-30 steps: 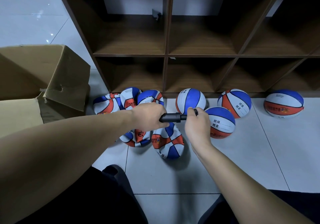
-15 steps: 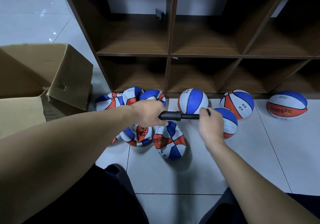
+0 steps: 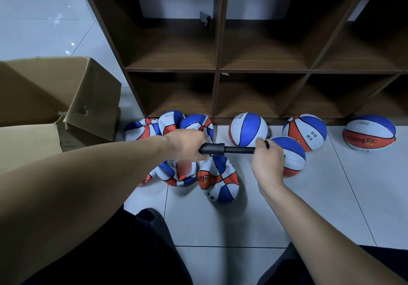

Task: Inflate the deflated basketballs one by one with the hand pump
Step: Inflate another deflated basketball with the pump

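I hold a black hand pump [image 3: 223, 148] level above the floor. My left hand [image 3: 187, 144] is closed around its thick barrel end. My right hand [image 3: 266, 160] grips the handle at the other end, with the thin rod drawn out between them. Under the pump lie crumpled red, white and blue deflated basketballs [image 3: 218, 178], with more flat ones [image 3: 170, 125] by the shelf foot. Round inflated basketballs [image 3: 248, 129] stand to the right, one [image 3: 291, 154] partly behind my right hand. I cannot tell whether the pump is connected to any ball.
A dark wooden cubby shelf [image 3: 218, 71] with open compartments rises behind the balls. An open cardboard box [image 3: 66, 99] stands at the left. Two more inflated balls [image 3: 369, 133] rest on the pale tiled floor [image 3: 220, 225] at the right. My dark-clad knees fill the bottom edge.
My right hand has moved to the right, away from my left, pulling the pump's rod out longer. My left hand has stayed on the barrel.
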Demonstrator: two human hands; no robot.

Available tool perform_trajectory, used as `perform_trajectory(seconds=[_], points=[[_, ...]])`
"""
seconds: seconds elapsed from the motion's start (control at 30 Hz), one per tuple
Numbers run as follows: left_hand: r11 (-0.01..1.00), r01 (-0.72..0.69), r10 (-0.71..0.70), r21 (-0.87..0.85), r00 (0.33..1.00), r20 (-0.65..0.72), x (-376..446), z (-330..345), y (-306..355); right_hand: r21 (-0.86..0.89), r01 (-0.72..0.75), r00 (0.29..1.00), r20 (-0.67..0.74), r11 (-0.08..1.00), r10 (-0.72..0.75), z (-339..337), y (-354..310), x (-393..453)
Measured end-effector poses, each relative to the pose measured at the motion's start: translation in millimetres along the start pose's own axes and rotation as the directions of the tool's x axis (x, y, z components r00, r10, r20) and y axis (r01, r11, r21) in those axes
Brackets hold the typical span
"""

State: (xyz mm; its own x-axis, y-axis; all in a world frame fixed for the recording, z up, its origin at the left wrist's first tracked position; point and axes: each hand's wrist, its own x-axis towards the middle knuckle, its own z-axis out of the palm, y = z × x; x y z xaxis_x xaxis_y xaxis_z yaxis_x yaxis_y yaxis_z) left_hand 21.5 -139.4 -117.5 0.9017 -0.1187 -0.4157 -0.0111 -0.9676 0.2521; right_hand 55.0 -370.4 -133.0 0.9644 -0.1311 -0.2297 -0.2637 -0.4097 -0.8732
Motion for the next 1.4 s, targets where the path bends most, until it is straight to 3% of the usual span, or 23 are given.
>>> perform_trajectory(seconds=[0.4, 0.7, 0.9, 1.07, 1.4], points=[[0.997, -0.071, 0.07, -0.002, 0.995, -0.072, 7, 3, 28, -0.007, 0.096, 0.994, 0.058, 0.995, -0.095, 14, -9, -22], [0.995, -0.104, 0.104, -0.009, 0.994, -0.019, 7, -4, 16, -0.08, 0.183, 0.976, 0.137, 0.98, -0.171, 14, -8, -26], [0.999, -0.038, 0.038, -0.021, 0.999, -0.021, 2, -10, -11, -0.018, 0.078, 0.996, -0.033, 0.997, -0.079, -16, -2, 10], [1.0, -0.004, 0.005, 0.023, 1.0, -0.029, 3, -9, -13, 0.045, 0.007, 0.998, -0.058, 0.999, -0.005, -16, 8, 14], [0.998, -0.024, 0.029, 0.056, 0.995, -0.096, 3, -7, 9, 0.058, 0.084, 0.994, -0.079, 0.995, -0.08, 5, -12, -11]])
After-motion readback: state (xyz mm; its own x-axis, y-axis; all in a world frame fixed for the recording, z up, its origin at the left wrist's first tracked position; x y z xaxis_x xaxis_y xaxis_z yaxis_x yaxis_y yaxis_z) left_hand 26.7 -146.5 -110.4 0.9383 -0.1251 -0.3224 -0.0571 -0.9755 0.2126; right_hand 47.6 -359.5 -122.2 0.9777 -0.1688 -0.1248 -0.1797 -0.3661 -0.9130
